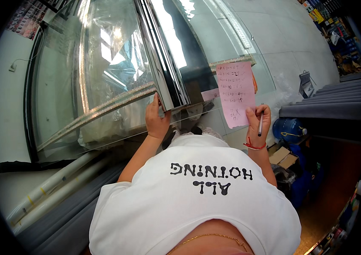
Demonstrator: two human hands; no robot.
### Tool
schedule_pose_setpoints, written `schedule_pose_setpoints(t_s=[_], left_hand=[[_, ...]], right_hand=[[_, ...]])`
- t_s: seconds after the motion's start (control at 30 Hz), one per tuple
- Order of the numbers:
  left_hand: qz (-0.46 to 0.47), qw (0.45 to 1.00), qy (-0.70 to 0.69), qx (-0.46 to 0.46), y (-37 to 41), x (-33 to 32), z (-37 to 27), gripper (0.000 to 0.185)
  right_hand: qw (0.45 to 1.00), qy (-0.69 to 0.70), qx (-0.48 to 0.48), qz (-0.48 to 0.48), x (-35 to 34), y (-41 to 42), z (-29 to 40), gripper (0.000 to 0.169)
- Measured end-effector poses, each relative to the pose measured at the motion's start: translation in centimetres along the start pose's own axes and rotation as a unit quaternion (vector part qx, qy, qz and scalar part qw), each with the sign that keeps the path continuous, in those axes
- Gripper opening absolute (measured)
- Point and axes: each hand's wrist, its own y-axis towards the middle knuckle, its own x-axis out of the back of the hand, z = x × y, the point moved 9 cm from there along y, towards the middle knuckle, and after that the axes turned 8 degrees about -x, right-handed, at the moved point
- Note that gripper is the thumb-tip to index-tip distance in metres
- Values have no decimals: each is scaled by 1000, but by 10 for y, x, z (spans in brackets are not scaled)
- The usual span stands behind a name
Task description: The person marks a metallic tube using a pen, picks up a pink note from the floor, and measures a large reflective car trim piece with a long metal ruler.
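At the near end of a shiny, dark reflective film roll, my left hand grips its edge. The roll lies lengthwise across a glass-topped table. My right hand pinches a pink paper slip between thumb and fingers. Handwritten figures and tick marks cover the slip. A pen is held in the same hand, pointing down towards the wrist. Part of an orange object shows behind the slip's right edge. Another pink paper lies beside the roll, partly hidden by the slip.
Measuring strips run along the table's near side, and a white ruler lies at the far right. Long wrapped tubes rest at lower left. A blue water bottle and an open cardboard box are on the right, below grey rolls.
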Motion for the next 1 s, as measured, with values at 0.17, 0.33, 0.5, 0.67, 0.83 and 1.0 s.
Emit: schedule_pose_setpoints(t_s=[0.17, 0.33, 0.5, 0.67, 0.83, 1.0], left_hand=[[-1, 1000, -6, -13, -2, -2, 3, 69], [-5, 1000, -20, -15, -4, -3, 4, 70], [-7, 999, -32, -15, -3, -3, 3, 71], [-8, 999, -33, -19, -4, -3, 5, 73], [-11, 999, -35, -20, -4, -4, 6, 72], [-7, 999, -35, -19, -3, -3, 5, 73]], right_hand=[[1000, 4, -5, -1, -4, -3, -1, 27], [1000, -1, -12, 1, -6, -5, -5, 28], [1000, -9, -8, 1, -5, -7, -6, 28], [1000, -2, -13, -5, -3, -10, -7, 28], [1000, -6, -15, -11, -3, -12, -6, 28], [1000, -10, -12, -12, -2, -12, -6, 28]])
